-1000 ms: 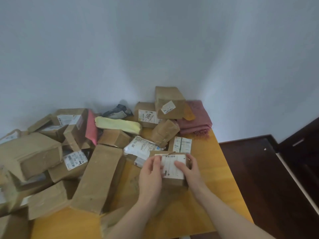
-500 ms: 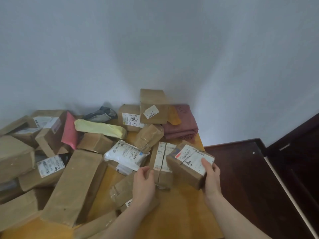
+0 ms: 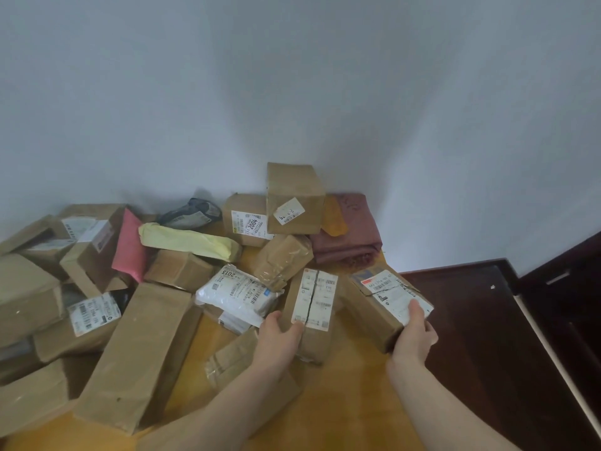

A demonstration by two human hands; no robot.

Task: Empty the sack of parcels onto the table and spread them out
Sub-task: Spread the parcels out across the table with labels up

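Many brown cardboard parcels lie heaped on a yellow wooden table (image 3: 341,402). My right hand (image 3: 413,336) grips a taped brown box with a torn white label (image 3: 377,304) at the table's right edge. My left hand (image 3: 279,333) holds the near end of a narrow box with a split white label (image 3: 312,307) in the middle. A white plastic mailer (image 3: 237,292) lies just left of that box. A long flat brown box (image 3: 136,353) lies to the left. No sack is in view.
A yellow soft parcel (image 3: 188,240), a pink mailer (image 3: 130,249) and a dark mailer (image 3: 192,213) lie among boxes at the back. A folded maroon cloth (image 3: 351,236) sits in the back right corner against the white wall. Dark wooden floor (image 3: 481,336) lies beyond the table's right edge.
My right hand carried the labelled box from the middle to the table's right edge and set it lower. My left hand let go of it and took hold of the narrow box.
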